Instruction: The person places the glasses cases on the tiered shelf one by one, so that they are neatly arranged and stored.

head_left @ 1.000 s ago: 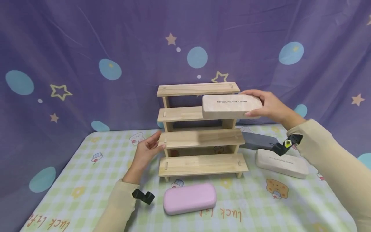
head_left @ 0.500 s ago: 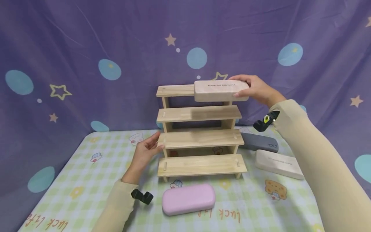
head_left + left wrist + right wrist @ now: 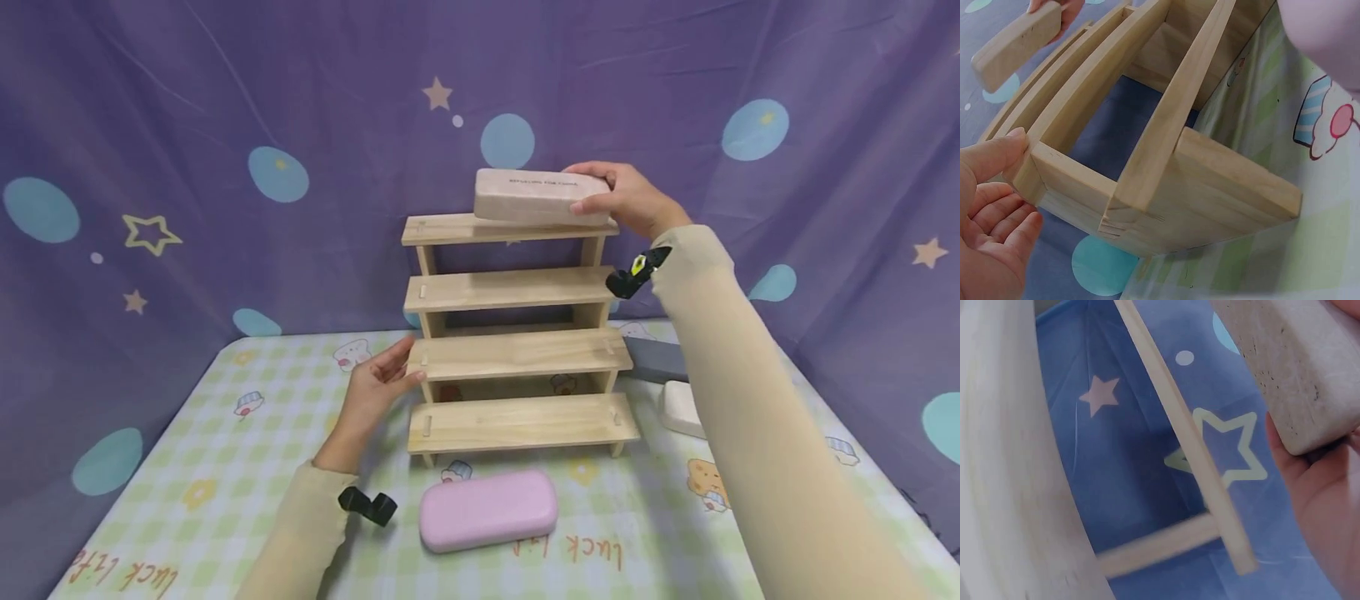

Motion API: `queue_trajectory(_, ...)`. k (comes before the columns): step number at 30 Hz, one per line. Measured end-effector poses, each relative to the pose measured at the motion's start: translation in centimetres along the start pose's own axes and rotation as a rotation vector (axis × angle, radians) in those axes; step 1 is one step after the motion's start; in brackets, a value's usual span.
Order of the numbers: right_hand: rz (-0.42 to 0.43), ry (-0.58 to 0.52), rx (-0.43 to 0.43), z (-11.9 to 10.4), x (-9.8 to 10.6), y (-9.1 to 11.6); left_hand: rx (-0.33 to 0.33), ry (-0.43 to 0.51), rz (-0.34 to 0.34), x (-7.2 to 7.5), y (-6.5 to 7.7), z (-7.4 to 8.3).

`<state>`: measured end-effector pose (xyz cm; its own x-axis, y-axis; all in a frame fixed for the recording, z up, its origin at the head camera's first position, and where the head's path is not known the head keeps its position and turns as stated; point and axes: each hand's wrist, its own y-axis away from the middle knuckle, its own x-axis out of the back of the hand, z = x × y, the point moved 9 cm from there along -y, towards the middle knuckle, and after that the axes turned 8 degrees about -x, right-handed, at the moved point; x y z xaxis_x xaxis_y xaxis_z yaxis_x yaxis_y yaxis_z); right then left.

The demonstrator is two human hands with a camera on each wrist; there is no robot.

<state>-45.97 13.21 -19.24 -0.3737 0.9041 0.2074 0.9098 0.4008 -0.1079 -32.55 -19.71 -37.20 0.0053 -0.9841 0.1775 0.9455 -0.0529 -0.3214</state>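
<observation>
My right hand (image 3: pixel 626 200) grips the right end of a cream glasses case (image 3: pixel 517 193) with dark lettering on its lid. The case is held level just over the top board of a four-step wooden display shelf (image 3: pixel 510 354); the left wrist view shows the same case (image 3: pixel 1016 47) apart from the boards. My left hand (image 3: pixel 375 396) holds the shelf's left side at the second board from the bottom. Its thumb (image 3: pixel 1000 153) presses on the board's end, the other fingers curled behind. A pink glasses case (image 3: pixel 487 510) lies on the cloth before the shelf.
Right of the shelf lie a dark grey case (image 3: pixel 652 360) and another cream case (image 3: pixel 681 408), both partly hidden by my right sleeve. A green checked cloth (image 3: pixel 262 467) covers the table. Behind the shelf hangs a purple curtain (image 3: pixel 360 208) with stars and dots.
My right hand has carried the cream glasses case up and left, from in front of the upper boards to over the top one. The left hand has kept its place on the shelf.
</observation>
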Motion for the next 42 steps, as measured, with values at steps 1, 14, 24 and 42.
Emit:
queue_trajectory(1,0.001,-0.022,-0.017,0.2,-0.1,-0.1,0.004,0.003,0.000,-0.1,0.1,0.0)
queue_trajectory(14,-0.037,-0.041,-0.100,1.4,-1.7,-1.6,0.013,0.012,0.012,-0.1,1.2,0.2)
queue_trajectory(24,-0.044,0.034,-0.104,1.4,-3.2,-2.5,0.002,0.033,0.004,0.1,1.7,0.5)
queue_trajectory(42,-0.054,0.028,-0.144,2.2,-3.2,-2.3,0.012,0.024,-0.006,-0.2,2.2,0.9)
